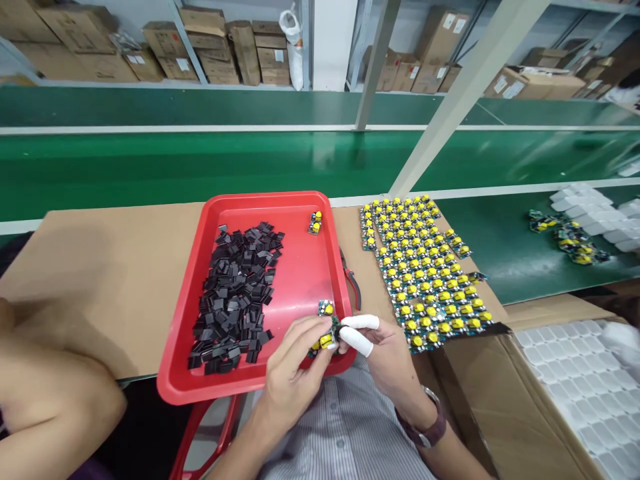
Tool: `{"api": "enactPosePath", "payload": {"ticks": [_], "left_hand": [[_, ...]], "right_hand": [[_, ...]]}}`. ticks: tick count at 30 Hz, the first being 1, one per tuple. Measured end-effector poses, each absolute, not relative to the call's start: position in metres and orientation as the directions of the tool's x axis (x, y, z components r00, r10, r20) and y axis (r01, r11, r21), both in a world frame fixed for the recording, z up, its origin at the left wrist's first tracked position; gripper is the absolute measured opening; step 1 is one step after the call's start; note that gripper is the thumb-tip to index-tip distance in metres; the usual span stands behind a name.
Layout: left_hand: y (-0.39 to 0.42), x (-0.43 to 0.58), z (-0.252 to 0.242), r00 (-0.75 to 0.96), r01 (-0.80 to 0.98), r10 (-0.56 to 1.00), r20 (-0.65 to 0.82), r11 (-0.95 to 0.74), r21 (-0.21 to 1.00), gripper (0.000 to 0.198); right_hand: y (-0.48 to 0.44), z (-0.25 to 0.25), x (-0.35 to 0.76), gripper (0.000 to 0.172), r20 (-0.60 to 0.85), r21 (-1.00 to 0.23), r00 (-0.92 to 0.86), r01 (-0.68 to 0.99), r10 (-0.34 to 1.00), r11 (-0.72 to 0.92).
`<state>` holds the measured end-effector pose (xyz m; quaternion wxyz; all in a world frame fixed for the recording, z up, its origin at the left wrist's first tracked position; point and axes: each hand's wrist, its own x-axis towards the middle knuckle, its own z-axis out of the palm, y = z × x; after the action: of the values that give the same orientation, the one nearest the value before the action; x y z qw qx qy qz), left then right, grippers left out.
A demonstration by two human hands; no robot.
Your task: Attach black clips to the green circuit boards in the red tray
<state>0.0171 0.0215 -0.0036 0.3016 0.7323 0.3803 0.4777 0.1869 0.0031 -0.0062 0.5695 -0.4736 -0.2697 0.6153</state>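
A tray (270, 198) sits in the middle of the bench (100, 267). A pile of small flat pieces (235, 300) lies in its left half, and one lone part (315, 223) lies in its far right corner. Over the near right edge, the left hand (293, 363) and right hand (387, 353) hold a little board (327, 339) between them. Right of the tray lie what may be pliers (353, 283), then a sheet of boards (425, 273). A belt (200, 167) runs behind the bench.
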Motion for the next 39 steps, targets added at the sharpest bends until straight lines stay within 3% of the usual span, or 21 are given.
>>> {"api": "enactPosePath", "payload": {"ticks": [8, 11, 17, 23, 31, 39], "left_hand": [[0.022, 0.016, -0.006, 0.267, 0.247, 0.862, 0.431, -0.493, 0.834, 0.046], [0.022, 0.015, -0.007, 0.265, 0.233, 0.872, 0.411, -0.472, 0.851, 0.045], [0.022, 0.016, -0.004, 0.288, 0.242, 0.834, 0.47, -0.538, 0.807, 0.051], [0.018, 0.019, 0.001, 0.241, 0.266, 0.85, 0.468, -0.522, 0.81, 0.048], [0.014, 0.021, 0.008, 0.275, 0.185, 0.932, 0.236, -0.292, 0.938, 0.042], [0.012, 0.023, 0.012, 0.263, -0.123, 0.965, 0.009, 0.024, 0.992, 0.032]], "right_hand": [[-0.001, -0.002, 0.184, 0.009, -0.192, -0.901, 0.139, -0.417, 0.972, -0.118], [0.002, 0.001, 0.183, 0.01, -0.225, -0.897, 0.133, -0.414, 0.965, -0.152], [0.006, -0.001, 0.183, 0.02, -0.385, -0.73, -0.005, -0.611, 0.923, -0.307], [0.005, -0.004, 0.183, 0.023, -0.444, -0.652, -0.089, -0.65, 0.892, -0.389], [0.004, -0.007, 0.185, 0.02, -0.501, -0.537, -0.154, -0.717, 0.852, -0.445], [0.001, -0.004, 0.182, 0.016, -0.503, -0.511, -0.176, -0.729, 0.846, -0.455]]}}
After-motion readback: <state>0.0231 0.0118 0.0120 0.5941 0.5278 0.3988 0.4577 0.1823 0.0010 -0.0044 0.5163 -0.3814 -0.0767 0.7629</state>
